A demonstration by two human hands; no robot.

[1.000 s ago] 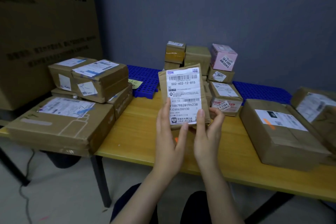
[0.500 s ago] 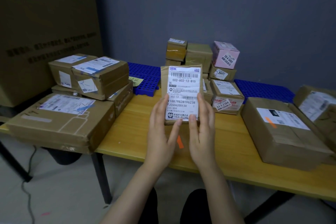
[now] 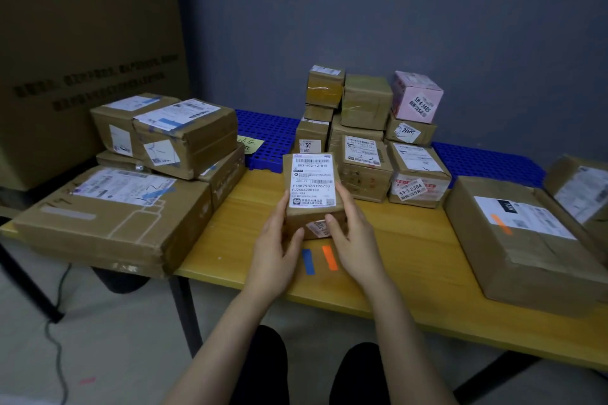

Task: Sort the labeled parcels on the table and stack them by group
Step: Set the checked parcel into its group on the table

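Parcel (image 3: 312, 181), a small brown box judged light, stiff and slick with tape, stood on end over the near middle of the table (image 3: 411, 266), gripped low on both sides by left hand (image 3: 276, 250) and right hand (image 3: 355, 240), fingers close together, thumbs in front.

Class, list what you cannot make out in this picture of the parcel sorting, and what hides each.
Head view:
- Sticker on the near face of the small brown cardboard parcel: partly under the thumb of the right hand, print blurred.
- Brown cardboard box at far right: cut off by the frame edge.
- Yellow note on the blue plastic grid: partly behind the taped brown box, writing too small.
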